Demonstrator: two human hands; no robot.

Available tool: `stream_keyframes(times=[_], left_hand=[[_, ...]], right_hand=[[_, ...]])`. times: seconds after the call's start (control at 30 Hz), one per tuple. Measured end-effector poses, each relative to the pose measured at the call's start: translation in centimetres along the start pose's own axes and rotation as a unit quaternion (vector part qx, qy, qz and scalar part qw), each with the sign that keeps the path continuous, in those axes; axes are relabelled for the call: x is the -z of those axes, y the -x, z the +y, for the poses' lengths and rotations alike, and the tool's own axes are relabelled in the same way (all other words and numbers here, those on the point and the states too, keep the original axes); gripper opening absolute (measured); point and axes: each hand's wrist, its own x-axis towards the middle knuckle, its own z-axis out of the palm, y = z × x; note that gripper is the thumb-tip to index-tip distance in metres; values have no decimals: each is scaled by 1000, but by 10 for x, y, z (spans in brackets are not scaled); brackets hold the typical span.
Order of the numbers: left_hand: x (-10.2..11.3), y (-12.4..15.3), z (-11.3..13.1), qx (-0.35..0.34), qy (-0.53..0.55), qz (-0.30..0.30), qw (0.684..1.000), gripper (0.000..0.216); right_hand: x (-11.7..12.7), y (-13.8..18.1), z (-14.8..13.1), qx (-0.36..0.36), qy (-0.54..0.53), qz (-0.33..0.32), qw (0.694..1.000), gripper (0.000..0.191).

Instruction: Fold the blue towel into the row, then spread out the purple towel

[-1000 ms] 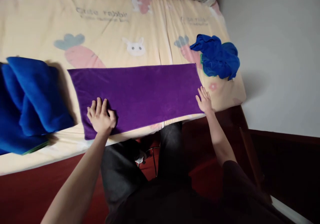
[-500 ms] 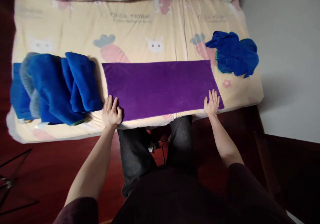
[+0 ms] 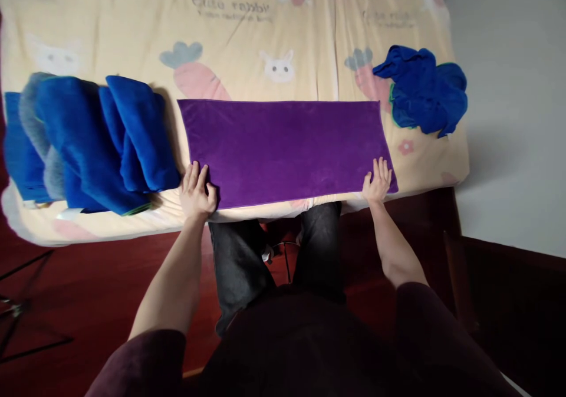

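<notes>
A purple towel lies spread out flat, long side toward me, near the front edge of the bed. My left hand rests open on its near left corner, palm down with the fingers apart. On the near right corner my right hand lies flat, also open. Close to my left hand is a heap of blue towels with a grey towel among them. Beyond the purple towel's right end sits a crumpled blue cloth with a green edge.
The bed has a cream sheet printed with carrots and rabbits. A pale wall rises at the right. Thin black metal legs stand on the dark red floor at the left. My knees are against the bed's front edge.
The camera view has tilted down slightly and come closer. Both hands stay on the purple towel's near corners, and the towel lies as before.
</notes>
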Motion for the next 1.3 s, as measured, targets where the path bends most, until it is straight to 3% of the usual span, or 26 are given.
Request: stream_keyframes(times=[0.27,0.43,0.5,0.6,0.7,0.8,0.87,0.93,1.07,1.17,1.23,1.3], left_hand=[[-2,-1,1,-9,12,3,1000,72],[11,13,6,-32,5,-27,999,73],[14,45,13,-58,-14,-22,998,71],[3,127,28,-37,-36,-28,998,68],[-15,215,46,66,-22,-76,995,65],[-23,264,63,111,-54,-92,988,68],[-22,270,72,118,-91,-101,984,70],[-19,261,79,118,-127,-110,979,71],[-21,233,89,98,-186,-117,971,74],[-28,218,94,90,-212,-123,965,77],[-32,213,96,87,-221,-125,963,80],[-34,212,97,82,-224,-125,963,80]], right_hand=[[2,0,-7,-28,18,-19,999,70],[29,-1,23,-111,14,-104,988,72],[46,2,42,-168,21,-130,977,75],[64,29,50,-201,13,-83,976,79],[59,99,13,-150,-52,-16,987,79],[34,193,-50,-59,-150,-76,984,74],[18,243,-84,-24,-169,-120,978,72],[11,269,-102,-23,-163,-130,978,72],[18,265,-110,-26,-170,-122,978,69],[24,257,-121,22,-215,-94,972,57],[22,260,-137,68,-271,-93,956,47],[15,265,-156,94,-364,-131,918,38]])
